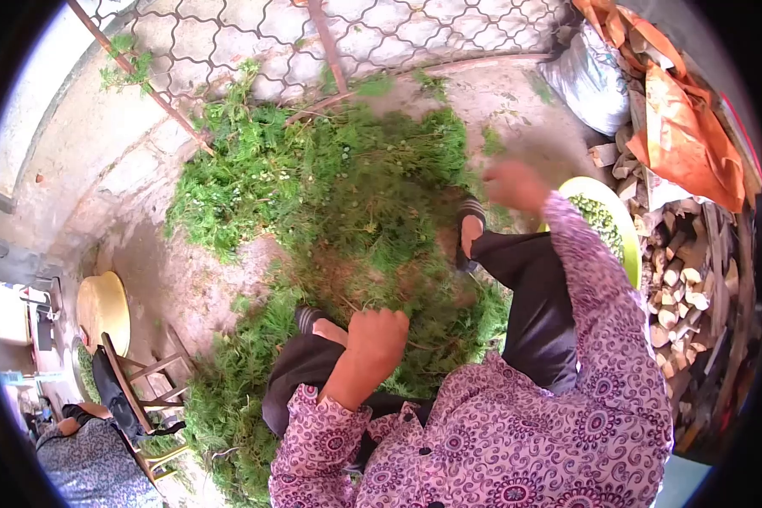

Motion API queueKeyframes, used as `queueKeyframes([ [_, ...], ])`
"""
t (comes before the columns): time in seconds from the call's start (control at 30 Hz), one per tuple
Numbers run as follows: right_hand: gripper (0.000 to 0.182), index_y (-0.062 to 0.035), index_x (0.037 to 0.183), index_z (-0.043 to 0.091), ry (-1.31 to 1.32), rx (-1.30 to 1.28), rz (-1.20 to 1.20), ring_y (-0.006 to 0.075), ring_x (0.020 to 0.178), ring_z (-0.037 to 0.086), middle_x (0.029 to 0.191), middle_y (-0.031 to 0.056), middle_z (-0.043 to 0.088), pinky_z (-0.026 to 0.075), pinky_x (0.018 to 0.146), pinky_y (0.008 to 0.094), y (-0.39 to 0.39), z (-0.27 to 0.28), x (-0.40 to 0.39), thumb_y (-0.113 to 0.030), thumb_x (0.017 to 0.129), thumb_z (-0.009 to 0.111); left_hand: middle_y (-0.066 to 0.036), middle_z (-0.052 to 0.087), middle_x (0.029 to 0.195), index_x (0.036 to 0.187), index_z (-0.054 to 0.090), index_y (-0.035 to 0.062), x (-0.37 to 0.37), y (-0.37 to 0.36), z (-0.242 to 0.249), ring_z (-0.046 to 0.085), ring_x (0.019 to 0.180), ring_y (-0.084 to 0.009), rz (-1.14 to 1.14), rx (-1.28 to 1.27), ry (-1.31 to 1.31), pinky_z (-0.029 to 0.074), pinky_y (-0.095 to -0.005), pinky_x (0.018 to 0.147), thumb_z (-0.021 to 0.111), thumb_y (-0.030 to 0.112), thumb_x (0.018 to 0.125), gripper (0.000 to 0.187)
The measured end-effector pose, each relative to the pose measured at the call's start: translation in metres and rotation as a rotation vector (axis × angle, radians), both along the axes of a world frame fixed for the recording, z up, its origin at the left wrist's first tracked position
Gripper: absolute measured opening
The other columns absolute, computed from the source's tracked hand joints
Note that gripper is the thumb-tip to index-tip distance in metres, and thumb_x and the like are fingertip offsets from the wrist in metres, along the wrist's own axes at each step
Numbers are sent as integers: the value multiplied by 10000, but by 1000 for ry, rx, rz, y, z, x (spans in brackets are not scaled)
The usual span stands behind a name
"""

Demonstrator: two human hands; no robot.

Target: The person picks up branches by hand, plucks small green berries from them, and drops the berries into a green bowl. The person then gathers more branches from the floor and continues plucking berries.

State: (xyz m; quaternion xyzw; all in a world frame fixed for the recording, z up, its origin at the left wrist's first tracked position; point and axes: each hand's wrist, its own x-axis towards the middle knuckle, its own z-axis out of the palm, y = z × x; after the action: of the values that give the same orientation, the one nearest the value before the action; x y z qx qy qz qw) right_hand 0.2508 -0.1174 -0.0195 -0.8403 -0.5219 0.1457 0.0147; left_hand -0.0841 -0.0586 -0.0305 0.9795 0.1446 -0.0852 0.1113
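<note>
My left hand (376, 345) is closed in a fist in front of my left knee. It appears to grip a feathery green plant (406, 296), which spreads beyond the knuckles and is smeared by motion. My right hand (516, 185) is raised over my right knee, beside a light green basin (631, 245). Motion blurs its fingers, so whether it holds anything cannot be made out. Small green pods or berries (599, 222) lie in that basin. A large heap of cut green plants (237, 169) covers the ground around my feet.
Stacked firewood (673, 313) stands at the right, under an orange sheet (681, 118) and near a pale sack (591, 80). A metal lattice (254, 42) crosses the far side. At the left are a yellow tub (106, 313), a wooden chair (131, 389) and another person (93, 461).
</note>
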Motion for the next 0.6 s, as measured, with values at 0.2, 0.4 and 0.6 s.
queueKeyframes([
  [0.2, 329, 16, 886, 612, 271, -33, 384, 340, 822, 569, 867, 177, 608, 455, 766, 425, 106, -121, -59, -251, 707, 541, -51, 507, 617, 690, 499, 91, -1, 1, 8, 539, 581, -205, -17, 125, -111, 379, -337, 522, 539, 101, 668, 47],
  [0.4, 348, 23, 1009, 568, 349, 20, 127, 350, 870, 551, 942, 203, 585, 447, 780, 430, 155, -209, -101, -198, 741, 560, -43, 484, 637, 753, 508, 70, -6, 14, 11, 514, 610, -184, 21, 73, -85, 359, -318, 526, 512, 112, 697, 70],
  [0.6, 581, 12, 1284, 316, 545, -67, -378, 320, 760, 566, 994, 227, 557, 481, 697, 410, 183, -230, -84, -161, 781, 548, -38, 497, 646, 850, 543, 31, -10, 19, 5, 510, 606, -171, 47, 47, -60, 354, -310, 528, 524, 108, 699, 171],
])
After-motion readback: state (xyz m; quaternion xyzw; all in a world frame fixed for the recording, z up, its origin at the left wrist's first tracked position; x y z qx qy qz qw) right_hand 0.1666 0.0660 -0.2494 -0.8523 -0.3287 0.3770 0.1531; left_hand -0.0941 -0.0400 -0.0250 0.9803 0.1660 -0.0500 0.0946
